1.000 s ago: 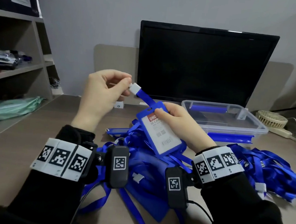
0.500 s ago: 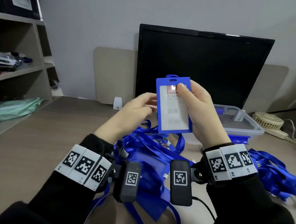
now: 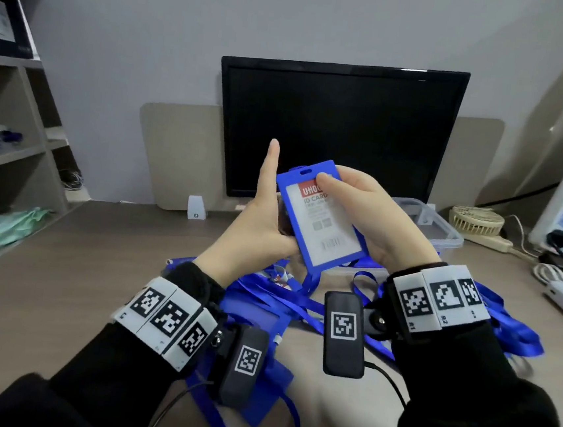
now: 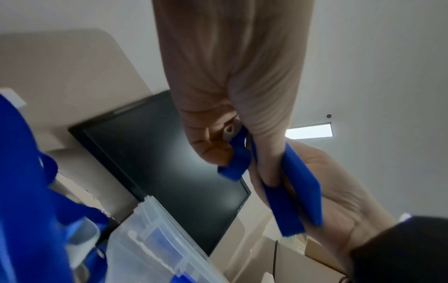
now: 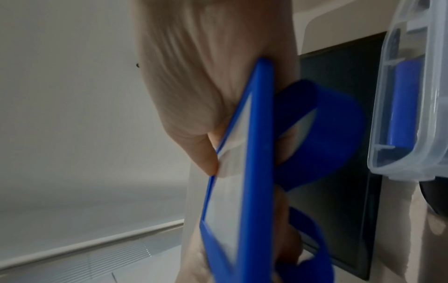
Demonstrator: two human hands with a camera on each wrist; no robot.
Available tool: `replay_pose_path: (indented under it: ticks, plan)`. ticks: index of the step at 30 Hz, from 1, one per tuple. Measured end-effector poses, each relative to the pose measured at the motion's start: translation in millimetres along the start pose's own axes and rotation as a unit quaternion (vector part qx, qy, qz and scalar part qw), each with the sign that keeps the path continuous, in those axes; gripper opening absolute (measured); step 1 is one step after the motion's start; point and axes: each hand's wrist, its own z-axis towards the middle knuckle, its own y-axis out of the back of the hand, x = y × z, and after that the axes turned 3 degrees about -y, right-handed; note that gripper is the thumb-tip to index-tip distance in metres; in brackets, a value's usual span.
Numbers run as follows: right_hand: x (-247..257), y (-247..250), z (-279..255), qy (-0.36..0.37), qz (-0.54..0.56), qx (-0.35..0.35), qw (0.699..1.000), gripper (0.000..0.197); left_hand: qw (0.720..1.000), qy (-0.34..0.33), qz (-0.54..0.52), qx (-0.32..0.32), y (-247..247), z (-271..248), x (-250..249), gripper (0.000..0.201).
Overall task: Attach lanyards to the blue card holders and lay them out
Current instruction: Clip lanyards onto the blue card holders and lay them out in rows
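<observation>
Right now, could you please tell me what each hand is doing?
Left hand: pinches the lanyard clip behind the card holder.
Right hand: grips the card holder.

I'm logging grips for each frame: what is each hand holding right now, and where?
The right hand holds the blue card holder by its right edge, thumb near the top. The left hand grips the lanyard behind it.

The card holder (image 3: 321,217) is smooth blue plastic with a glossy clear window over a printed paper insert. The lanyards (image 3: 285,299) are flat woven cloth ribbon, matt blue, one ending in a small metal clip (image 4: 229,131). The storage box (image 3: 443,229) is clear, slightly cloudy plastic. The tabletop (image 3: 62,261) looks like matt wood-grain laminate. The monitor (image 3: 339,129) screen is dark and glossy.
</observation>
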Motion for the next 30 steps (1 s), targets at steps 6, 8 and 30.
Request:
replay_pose_path:
  ticks: [6, 8, 30]
  plan:
    - [-10.9, 35.4, -0.9, -0.002, -0.014, -0.024, 1.0, 0.019, 0.998, 0.025, 0.048, 0.045, -17.0, 30.8, -10.7, 0.017]
    - [-16.1, 51.5, 1.5, 0.005, -0.029, -0.071, 0.997, 0.024, 0.997, 0.025, 0.059, 0.037, -19.7, 45.6, -6.7, 0.02]
    - [-39.2, 112.8, 11.1, -0.007, 0.116, -0.261, 0.958, 0.017, 0.984, 0.1, 0.125, 0.077, -66.1, 125.7, 16.3, 0.035]
